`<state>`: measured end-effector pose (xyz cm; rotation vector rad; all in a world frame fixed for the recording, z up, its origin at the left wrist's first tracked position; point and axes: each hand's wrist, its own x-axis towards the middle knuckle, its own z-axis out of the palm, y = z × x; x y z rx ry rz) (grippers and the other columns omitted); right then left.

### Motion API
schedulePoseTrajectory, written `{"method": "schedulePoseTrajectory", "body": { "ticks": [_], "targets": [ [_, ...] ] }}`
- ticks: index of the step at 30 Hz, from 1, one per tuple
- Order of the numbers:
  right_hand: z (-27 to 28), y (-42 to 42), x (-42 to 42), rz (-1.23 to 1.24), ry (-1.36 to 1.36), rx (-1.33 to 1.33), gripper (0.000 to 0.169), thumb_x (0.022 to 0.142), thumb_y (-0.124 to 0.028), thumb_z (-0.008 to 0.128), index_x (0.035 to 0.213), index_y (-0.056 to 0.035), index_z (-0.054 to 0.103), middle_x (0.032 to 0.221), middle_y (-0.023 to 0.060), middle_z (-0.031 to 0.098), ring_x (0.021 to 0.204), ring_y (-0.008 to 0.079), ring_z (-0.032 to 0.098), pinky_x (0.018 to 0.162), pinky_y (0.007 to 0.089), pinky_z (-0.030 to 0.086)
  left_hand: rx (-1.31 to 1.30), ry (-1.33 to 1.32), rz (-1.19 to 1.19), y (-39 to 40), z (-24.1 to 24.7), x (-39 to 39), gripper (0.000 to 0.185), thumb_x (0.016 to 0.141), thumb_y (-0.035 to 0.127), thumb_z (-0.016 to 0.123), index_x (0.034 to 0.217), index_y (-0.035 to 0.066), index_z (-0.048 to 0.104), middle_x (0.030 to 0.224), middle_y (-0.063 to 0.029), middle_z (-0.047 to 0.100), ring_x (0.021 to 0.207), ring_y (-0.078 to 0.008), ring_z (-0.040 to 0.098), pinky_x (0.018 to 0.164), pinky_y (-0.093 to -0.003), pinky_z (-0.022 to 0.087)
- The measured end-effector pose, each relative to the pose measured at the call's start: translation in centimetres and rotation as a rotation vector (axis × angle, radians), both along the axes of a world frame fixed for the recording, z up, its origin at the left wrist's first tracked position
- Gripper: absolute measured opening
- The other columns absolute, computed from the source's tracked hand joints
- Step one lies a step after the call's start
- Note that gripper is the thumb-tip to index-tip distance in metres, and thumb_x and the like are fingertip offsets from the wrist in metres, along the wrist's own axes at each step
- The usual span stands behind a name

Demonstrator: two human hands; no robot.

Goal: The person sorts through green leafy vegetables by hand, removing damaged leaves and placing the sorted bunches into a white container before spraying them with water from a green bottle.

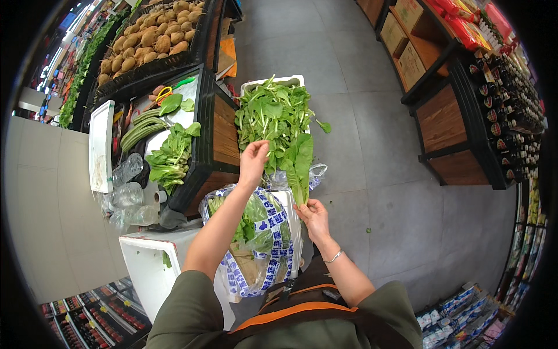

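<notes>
My right hand [314, 218] pinches the pale base of a long-leaved green lettuce [300, 163], whose leaves point away from me. My left hand [254, 163] hovers to its left, over the near edge of the heap of loose leafy greens [274, 107]. Its thumb and fingertips are together; whether a bit of stem is between them is unclear. The heap overfills a white foam box [296, 80] on the floor. Nearer me, a clear plastic bag with blue printing [272, 227] holds more greens, partly hidden behind my left forearm.
Left stands a display stand [224, 131] with a bunch of greens [172, 159], ridged gourds [144, 131], yellow-handled scissors [164, 94] and plastic bag rolls [128, 194]. A white foam box [148, 261] sits at lower left. Bottled goods [501, 118] fill the right shelf. Grey floor tiles [383, 144] lie between.
</notes>
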<state>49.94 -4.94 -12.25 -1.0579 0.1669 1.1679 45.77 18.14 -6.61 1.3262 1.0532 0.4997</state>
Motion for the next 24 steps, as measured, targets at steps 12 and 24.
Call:
{"method": "schedulePoseTrajectory", "body": {
  "ticks": [12,24],
  "targets": [
    [1.9,-1.3,-2.0,0.148,-0.021,0.026,0.014,0.089,-0.004,0.057,0.102,-0.0011,0.053,0.101,0.0096,0.064,0.093,0.0166,0.063,0.081,0.0273,0.052,-0.032,0.067,-0.111,-1.1,2.8,0.3,0.026,0.081,0.022,0.072,0.093,0.000,0.065,0.080,-0.0011,0.064,0.074,-0.0068,0.055,0.068,-0.0214,0.043],
    [0.9,-1.6,-1.5,0.122,-0.093,-0.046,0.018,0.086,-0.005,0.061,0.102,-0.0007,0.054,0.097,0.0088,0.063,0.085,0.0137,0.062,0.075,0.0240,0.051,0.226,-0.109,0.087,7.4,8.0,2.8,0.018,0.085,0.018,0.067,0.096,0.004,0.064,0.077,0.0003,0.062,0.065,-0.0059,0.054,0.059,-0.0200,0.045]
  ]
}}
